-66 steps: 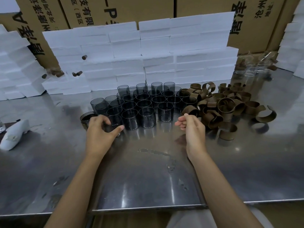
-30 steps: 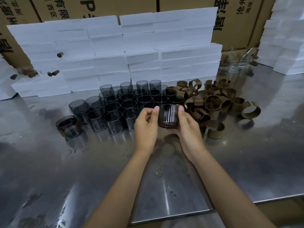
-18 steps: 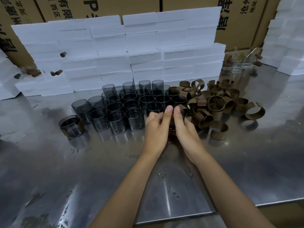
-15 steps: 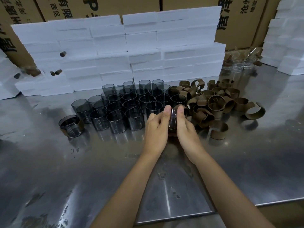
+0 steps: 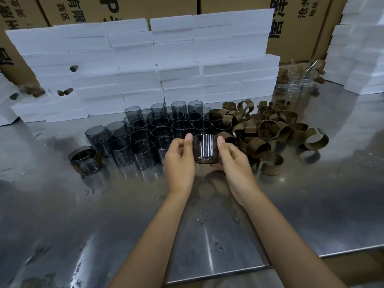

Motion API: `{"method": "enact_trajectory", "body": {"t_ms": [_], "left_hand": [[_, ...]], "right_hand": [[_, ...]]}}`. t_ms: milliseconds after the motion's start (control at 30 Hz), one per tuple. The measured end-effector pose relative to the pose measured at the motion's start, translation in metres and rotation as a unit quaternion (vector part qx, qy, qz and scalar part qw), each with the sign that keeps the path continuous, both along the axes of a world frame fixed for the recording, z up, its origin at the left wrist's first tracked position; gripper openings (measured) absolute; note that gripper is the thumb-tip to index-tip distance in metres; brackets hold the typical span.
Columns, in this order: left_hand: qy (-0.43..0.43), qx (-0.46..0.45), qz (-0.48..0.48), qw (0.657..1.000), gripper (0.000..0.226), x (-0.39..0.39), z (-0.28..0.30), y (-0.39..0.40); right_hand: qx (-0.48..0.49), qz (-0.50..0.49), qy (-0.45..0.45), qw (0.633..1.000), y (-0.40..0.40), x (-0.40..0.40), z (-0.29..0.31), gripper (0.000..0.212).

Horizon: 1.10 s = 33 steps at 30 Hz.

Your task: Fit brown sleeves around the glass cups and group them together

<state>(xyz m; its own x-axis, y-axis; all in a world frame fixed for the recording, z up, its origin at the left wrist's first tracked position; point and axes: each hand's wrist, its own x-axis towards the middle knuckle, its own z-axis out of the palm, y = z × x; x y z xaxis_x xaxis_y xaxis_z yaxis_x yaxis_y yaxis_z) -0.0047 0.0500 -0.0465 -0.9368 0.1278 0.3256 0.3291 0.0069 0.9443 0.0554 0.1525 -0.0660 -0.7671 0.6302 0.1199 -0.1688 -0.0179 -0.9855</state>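
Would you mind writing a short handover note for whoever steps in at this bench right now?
Left hand and right hand: both pinch one glass cup between them, lifted off the steel table; whether a sleeve is on it is hard to tell.
Bare cups: clustered mid-table, upright.
Loose brown sleeves: piled to their right.
Done: one sleeved cup stands alone at the cluster's left.
Left: finish the held cup, set it by the sleeved one, then sleeve the rest.
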Motion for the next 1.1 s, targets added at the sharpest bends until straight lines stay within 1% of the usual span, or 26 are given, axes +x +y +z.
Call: {"method": "enact_trajectory", "body": {"t_ms": [67, 133, 233, 267, 367, 467, 567, 633, 700, 800, 867, 900, 933, 967, 1000, 1100], "left_hand": [[-0.017, 0.004, -0.012, 1.000, 0.046, 0.003, 0.001, -0.001], [-0.041, 0.014, -0.060, 0.997, 0.055, 0.009, 0.002, -0.001], [-0.057, -0.012, -0.148, 0.987, 0.059, 0.014, 0.001, 0.001], [-0.057, -0.021, -0.163, 0.985, 0.060, 0.015, 0.001, 0.002], [-0.030, -0.053, -0.139, 0.988, 0.065, 0.014, 0.002, 0.002], [-0.029, -0.082, -0.126, 0.988, 0.053, 0.014, 0.004, 0.002], [-0.034, -0.084, -0.128, 0.988, 0.054, 0.013, 0.004, 0.002], [-0.050, -0.032, -0.142, 0.988, 0.048, 0.012, 0.004, 0.001], [-0.072, 0.014, -0.154, 0.985, 0.039, 0.012, 0.005, -0.001], [-0.091, 0.035, -0.143, 0.985, 0.031, 0.010, 0.006, -0.002], [-0.090, 0.049, -0.122, 0.987, 0.026, 0.010, 0.006, -0.002], [-0.079, 0.052, -0.111, 0.989, 0.026, 0.009, 0.006, -0.002], [-0.065, 0.052, -0.105, 0.991, 0.027, 0.010, 0.006, -0.002], [-0.051, 0.050, -0.107, 0.992, 0.028, 0.011, 0.006, -0.002], [-0.042, 0.048, -0.113, 0.992, 0.028, 0.013, 0.006, -0.002], [-0.026, 0.043, -0.138, 0.989, 0.027, 0.014, 0.006, -0.001]], "right_hand": [[-0.009, 0.017, 0.004, 1.000, -0.003, 0.002, 0.004, 0.049], [0.001, 0.044, 0.000, 0.999, -0.006, 0.003, 0.007, 0.063], [0.044, 0.077, -0.005, 0.996, -0.009, 0.008, 0.010, 0.066], [0.048, 0.087, -0.007, 0.995, -0.010, 0.009, 0.011, 0.066], [0.047, 0.086, -0.015, 0.995, -0.012, 0.010, 0.013, 0.066], [0.055, 0.070, -0.024, 0.996, -0.011, 0.009, 0.011, 0.067], [0.030, 0.043, -0.024, 0.998, -0.008, 0.006, 0.007, 0.061], [0.015, 0.030, -0.013, 0.999, -0.006, 0.004, 0.005, 0.056], [0.021, 0.018, -0.004, 1.000, -0.004, 0.003, 0.002, 0.048], [0.030, 0.007, -0.002, 1.000, -0.003, 0.004, 0.001, 0.041], [0.011, 0.007, 0.013, 1.000, -0.003, 0.003, 0.002, 0.026], [-0.012, 0.006, 0.018, 1.000, -0.003, 0.003, 0.003, 0.030], [-0.041, 0.005, 0.022, 0.999, -0.002, 0.003, 0.004, 0.047], [-0.073, 0.013, 0.027, 0.997, -0.001, 0.003, 0.005, 0.060], [-0.096, 0.027, 0.033, 0.994, 0.001, 0.003, 0.006, 0.061], [-0.148, 0.064, 0.038, 0.986, 0.003, 0.005, 0.010, 0.041]]}}
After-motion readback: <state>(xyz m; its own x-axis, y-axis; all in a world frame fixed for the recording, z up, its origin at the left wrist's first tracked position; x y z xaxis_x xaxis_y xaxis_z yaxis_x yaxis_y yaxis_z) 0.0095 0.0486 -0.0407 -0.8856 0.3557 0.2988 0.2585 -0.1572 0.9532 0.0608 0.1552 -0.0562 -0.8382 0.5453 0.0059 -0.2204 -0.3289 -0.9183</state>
